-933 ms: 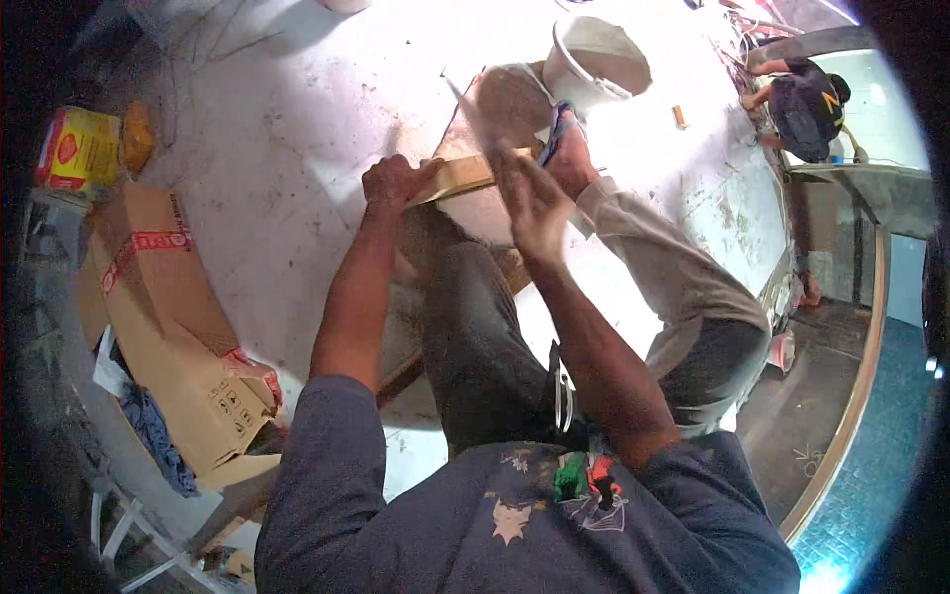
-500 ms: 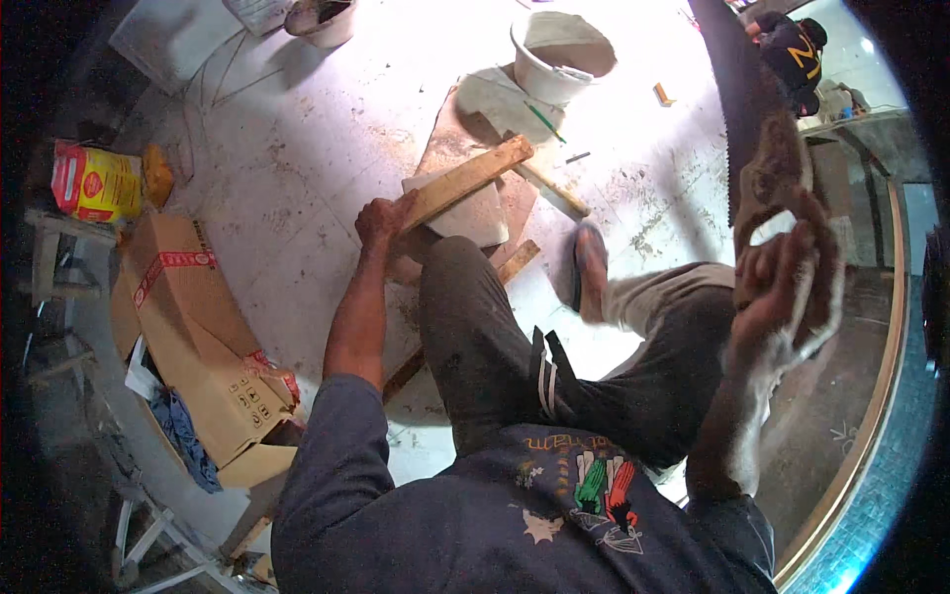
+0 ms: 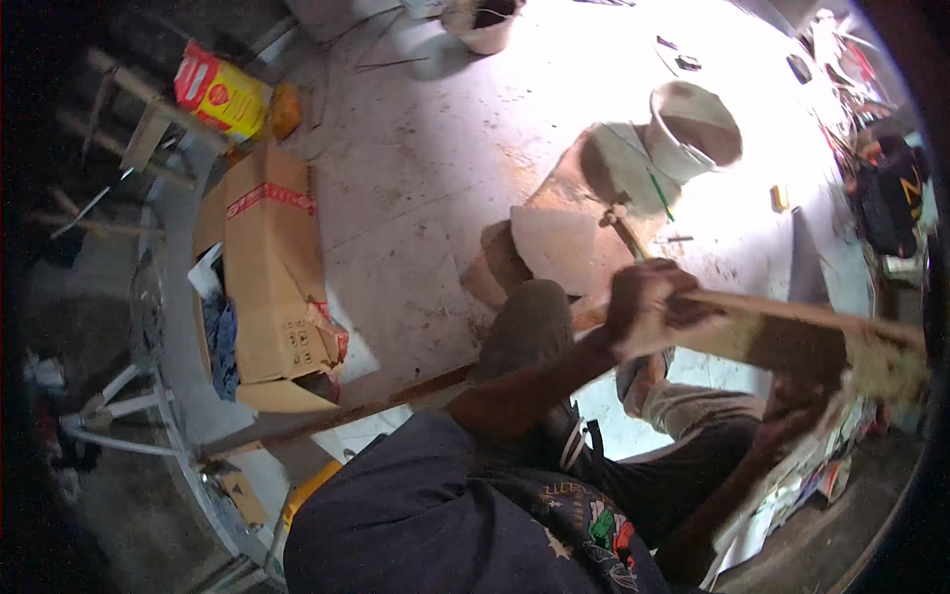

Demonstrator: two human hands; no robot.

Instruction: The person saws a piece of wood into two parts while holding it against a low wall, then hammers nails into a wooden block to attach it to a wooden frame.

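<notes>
My left hand (image 3: 648, 307) is closed around one end of a wooden batten (image 3: 792, 337), raised over my lap and pointing right. The batten's far end is blurred near the right rim. Behind and below it is my right hand (image 3: 800, 396), mostly hidden and in shadow. A dark handsaw blade (image 3: 808, 259) rises past the batten above that hand; its handle is out of sight. On the floor in front of my knee lies a pale square slab (image 3: 554, 243), with a short wooden stick (image 3: 629, 236) beside it.
A pale bucket (image 3: 683, 148) stands ahead, near a green pencil (image 3: 661, 193) and a small yellow block (image 3: 780, 198). On the left are an open cardboard box (image 3: 272, 287) and a yellow-red bag (image 3: 223, 94). Another person (image 3: 888, 193) is at the far right.
My left hand has lifted the batten off the slab and swung it right across my lap. My right hand and the saw have lowered. The view has turned left.
</notes>
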